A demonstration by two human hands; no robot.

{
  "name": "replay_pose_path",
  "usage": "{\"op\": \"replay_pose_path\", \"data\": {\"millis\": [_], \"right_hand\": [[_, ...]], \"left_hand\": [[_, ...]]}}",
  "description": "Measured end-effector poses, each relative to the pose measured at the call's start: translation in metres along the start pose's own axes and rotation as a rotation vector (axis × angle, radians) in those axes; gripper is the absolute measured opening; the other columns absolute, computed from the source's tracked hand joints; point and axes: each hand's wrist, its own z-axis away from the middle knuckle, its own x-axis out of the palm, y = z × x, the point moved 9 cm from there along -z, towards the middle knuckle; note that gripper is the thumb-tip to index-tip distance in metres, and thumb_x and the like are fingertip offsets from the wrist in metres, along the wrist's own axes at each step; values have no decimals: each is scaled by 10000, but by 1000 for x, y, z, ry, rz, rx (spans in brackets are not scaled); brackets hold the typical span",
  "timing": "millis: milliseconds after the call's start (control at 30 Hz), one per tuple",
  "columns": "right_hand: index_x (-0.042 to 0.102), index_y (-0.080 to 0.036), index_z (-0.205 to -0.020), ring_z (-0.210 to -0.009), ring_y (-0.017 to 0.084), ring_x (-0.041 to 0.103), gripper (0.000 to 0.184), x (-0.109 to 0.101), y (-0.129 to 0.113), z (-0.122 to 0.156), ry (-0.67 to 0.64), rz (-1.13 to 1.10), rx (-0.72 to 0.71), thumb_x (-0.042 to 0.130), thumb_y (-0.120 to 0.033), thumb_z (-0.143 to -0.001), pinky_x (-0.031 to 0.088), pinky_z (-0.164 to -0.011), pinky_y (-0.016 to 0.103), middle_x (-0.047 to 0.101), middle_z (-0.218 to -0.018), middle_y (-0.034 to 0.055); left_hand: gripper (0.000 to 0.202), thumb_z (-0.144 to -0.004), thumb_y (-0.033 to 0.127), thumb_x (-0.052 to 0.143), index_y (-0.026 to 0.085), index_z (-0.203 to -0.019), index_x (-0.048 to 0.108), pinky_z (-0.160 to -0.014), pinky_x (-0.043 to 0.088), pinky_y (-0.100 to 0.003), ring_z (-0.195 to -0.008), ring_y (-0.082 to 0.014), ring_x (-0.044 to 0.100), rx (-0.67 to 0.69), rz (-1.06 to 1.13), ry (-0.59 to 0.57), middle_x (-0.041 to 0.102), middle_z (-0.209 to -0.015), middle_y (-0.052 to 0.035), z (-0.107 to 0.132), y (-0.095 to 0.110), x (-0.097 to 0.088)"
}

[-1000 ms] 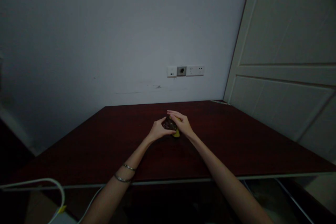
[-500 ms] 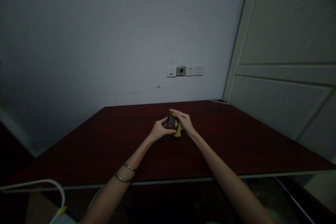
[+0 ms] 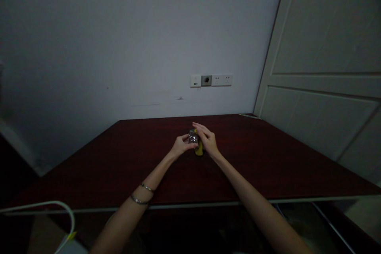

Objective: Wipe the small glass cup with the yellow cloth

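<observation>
Holding one shiny object (image 3: 193, 139), one yellow piece (image 3: 199, 151): left hand (image 3: 179, 147), right hand (image 3: 210, 143).

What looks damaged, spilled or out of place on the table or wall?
Nothing is spilled on the dark red wooden table. The left hand and right hand hold a small yellow object with a shiny clear piece, too dim to judge. The white wall has dark scuff marks below the socket strip, whose one plate is grey.

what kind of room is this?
Likely a plain home or office room: dark red wooden table against a bare white wall, a row of wall sockets above it, a panelled white door at right. The left hand and right hand hold a small yellow object.
</observation>
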Motion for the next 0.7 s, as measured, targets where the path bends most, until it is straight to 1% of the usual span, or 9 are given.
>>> {"op": "replay_pose_path", "data": {"millis": [67, 133, 167, 233, 300, 367, 467, 567, 700], "right_hand": [[658, -217, -995, -1069, 212, 551, 314, -3, 13, -2, 23, -38, 82, 486, -408, -815, 399, -962, 394, 623, -1118, 61], [651, -208, -1010, -1057, 218, 559, 338, -5, 25, -3, 32, -61, 154, 486, -424, -808, 407, -952, 402, 632, -1104, 64], [650, -206, -1013, -1055, 219, 561, 342, -5, 28, -3, 38, -67, 169, 490, -426, -805, 409, -949, 402, 633, -1103, 64], [656, -207, -1003, -1066, 219, 556, 329, -5, 25, -3, 48, -58, 139, 504, -417, -800, 404, -957, 392, 625, -1116, 64], [665, -219, -988, -1086, 215, 543, 300, -2, 13, -1, 38, -22, 61, 512, -397, -801, 389, -974, 384, 612, -1138, 60], [667, -240, -984, -1126, 214, 513, 272, 4, 0, 2, -13, 33, -21, 513, -376, -806, 360, -999, 394, 598, -1162, 50], [659, -273, -996, -1190, 222, 451, 248, 15, -15, 6, -105, 104, -99, 515, -351, -811, 313, -1025, 433, 578, -1191, 30], [656, -283, -998, -1202, 226, 436, 242, 17, -18, 6, -136, 115, -114, 525, -344, -804, 308, -1025, 447, 572, -1198, 21], [666, -266, -981, -1159, 217, 483, 241, 8, -8, 1, -70, 55, -45, 540, -346, -792, 347, -1006, 409, 581, -1187, 32]], "left_hand": [[583, -478, 241, 781, 98, -1012, 599, -803, 480, -322, -883, -207, 617, 21, 18, -28, 652, -1006, -91, 1, 2, 3], [600, -472, 239, 786, 98, -1022, 593, -804, 482, -329, -874, -207, 621, 17, 28, -25, 653, -1004, -93, 2, 3, 4], [594, -473, 242, 786, 98, -1017, 595, -798, 485, -328, -867, -208, 623, 8, 30, -12, 656, -995, -94, 2, 3, 3], [550, -490, 256, 778, 99, -989, 610, -778, 491, -319, -846, -205, 626, -23, 30, 29, 666, -964, -91, 3, 2, 1], [495, -511, 267, 767, 101, -956, 626, -749, 496, -306, -817, -199, 629, -63, 32, 75, 675, -931, -86, 4, -1, -1], [466, -525, 279, 759, 102, -937, 635, -720, 499, -298, -786, -193, 630, -84, 42, 123, 679, -907, -83, 3, -2, -5], [471, -524, 298, 760, 95, -932, 639, -711, 492, -297, -768, -190, 629, -64, 60, 177, 680, -886, -84, 1, -2, -12], [489, -506, 287, 769, 93, -935, 637, -754, 478, -301, -793, -187, 625, -12, 51, 188, 678, -904, -83, -2, 1, -16], [555, -462, 222, 786, 102, -978, 618, -808, 464, -319, -830, -189, 621, 32, 11, 133, 670, -948, -81, -4, 3, -12]]}}
